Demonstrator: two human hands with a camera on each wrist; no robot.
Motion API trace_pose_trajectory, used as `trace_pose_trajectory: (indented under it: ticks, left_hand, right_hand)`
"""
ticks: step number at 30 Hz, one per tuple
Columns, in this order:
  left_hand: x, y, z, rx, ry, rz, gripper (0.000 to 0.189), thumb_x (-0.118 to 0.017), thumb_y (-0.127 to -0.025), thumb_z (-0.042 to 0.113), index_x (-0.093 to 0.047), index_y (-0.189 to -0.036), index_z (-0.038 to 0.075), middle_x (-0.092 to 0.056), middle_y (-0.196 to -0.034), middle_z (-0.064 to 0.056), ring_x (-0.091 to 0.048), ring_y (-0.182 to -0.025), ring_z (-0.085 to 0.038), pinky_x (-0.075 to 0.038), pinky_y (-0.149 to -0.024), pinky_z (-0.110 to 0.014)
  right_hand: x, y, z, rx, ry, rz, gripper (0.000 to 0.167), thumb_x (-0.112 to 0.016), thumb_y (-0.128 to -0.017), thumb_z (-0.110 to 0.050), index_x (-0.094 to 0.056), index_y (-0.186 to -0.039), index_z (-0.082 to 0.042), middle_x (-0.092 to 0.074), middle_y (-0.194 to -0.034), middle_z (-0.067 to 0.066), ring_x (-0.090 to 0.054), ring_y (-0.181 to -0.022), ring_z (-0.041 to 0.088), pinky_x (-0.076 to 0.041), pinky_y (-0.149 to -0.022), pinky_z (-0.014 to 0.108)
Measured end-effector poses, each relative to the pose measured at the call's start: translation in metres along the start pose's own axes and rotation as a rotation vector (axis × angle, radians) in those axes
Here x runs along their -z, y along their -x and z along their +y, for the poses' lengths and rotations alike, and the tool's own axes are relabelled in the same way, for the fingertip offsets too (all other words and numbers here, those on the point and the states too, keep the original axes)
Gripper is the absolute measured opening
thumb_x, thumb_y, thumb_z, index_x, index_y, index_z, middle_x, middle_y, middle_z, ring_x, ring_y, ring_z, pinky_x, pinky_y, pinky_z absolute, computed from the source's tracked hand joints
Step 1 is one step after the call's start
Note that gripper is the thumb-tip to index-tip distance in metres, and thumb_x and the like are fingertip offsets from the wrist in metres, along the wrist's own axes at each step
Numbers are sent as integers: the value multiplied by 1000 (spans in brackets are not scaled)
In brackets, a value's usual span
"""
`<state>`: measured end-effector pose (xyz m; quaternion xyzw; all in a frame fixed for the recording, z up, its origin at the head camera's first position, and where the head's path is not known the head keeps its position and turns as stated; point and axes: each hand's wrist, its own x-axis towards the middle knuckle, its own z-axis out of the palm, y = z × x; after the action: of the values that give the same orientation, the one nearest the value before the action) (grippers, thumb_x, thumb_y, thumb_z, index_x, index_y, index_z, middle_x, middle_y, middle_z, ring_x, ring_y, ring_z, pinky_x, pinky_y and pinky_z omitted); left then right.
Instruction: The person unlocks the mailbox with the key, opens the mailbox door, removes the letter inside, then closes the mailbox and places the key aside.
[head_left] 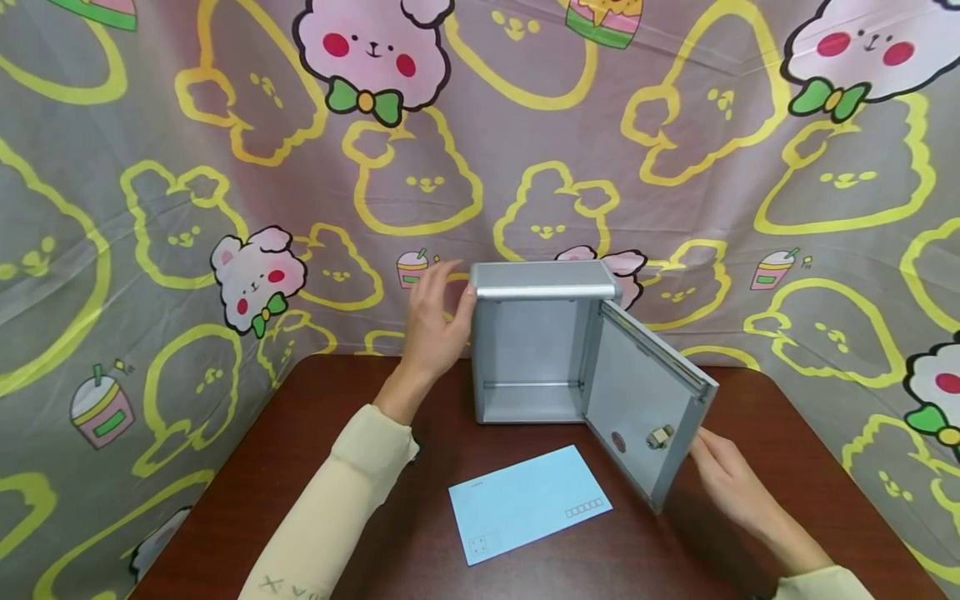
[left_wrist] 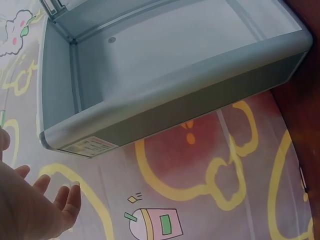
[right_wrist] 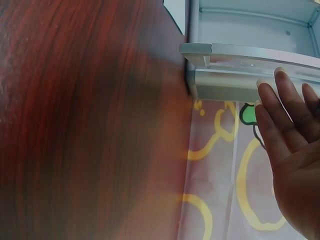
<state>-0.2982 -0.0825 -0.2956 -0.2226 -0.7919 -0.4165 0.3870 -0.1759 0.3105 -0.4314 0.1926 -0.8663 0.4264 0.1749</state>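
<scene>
A silver metal box stands upright with its door swung out to the right, showing a bare interior. My left hand is at the box's upper left corner, thumb close to the edge, fingers loosely spread; the left wrist view also shows this hand beside the box wall. On the door's outer side is my right hand, its fingertips at the free edge. The right wrist view shows its fingers extended close to the door. A light blue envelope lies flat in front of the box.
A small lock sits on the door's inner face, with a reddish oval mark nearby. The dark brown wooden table ends at a cartoon-patterned cloth hanging behind and at both sides. A printed label is on the box's outer side.
</scene>
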Motion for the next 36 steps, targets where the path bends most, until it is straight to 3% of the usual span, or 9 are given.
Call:
trace_pose_trajectory:
  ticks: [8,20,27,36]
  left_hand:
    - [-7,-10,8,3,-40,-81,48,-58,-102,32,-56,-143,8,-53,-145,-12,-45,-135,-32,-33,-115,-47]
    - [-16,-22,10,83,-50,-215,56,-51,-105,40,-48,-152,10,-43,-158,-12,-38,-146,-35,-23,-121,-51]
    - [-23,-25,5,98,-29,-254,56,-49,-106,38,-47,-152,6,-44,-158,-12,-41,-145,-31,-29,-121,-46]
    - [-29,-29,1,135,-29,-296,56,-47,-107,42,-47,-152,9,-48,-155,-10,-44,-144,-27,-33,-119,-44]
  right_hand:
    - [-3,-1,-3,21,4,-13,36,-38,-111,-10,-63,-135,0,-65,-128,-16,-55,-119,-10,-39,-95,5]
    - [-8,-2,-9,44,-12,-42,38,-38,-111,-9,-59,-141,1,-63,-135,-11,-53,-124,-8,-38,-99,6]
    - [-13,-3,-9,56,-20,-50,39,-37,-112,-9,-56,-142,6,-61,-138,-10,-51,-127,-7,-38,-100,6]
    - [-18,-5,-10,70,-37,-55,38,-37,-111,-7,-57,-141,6,-65,-135,-2,-58,-122,-2,-42,-99,8]
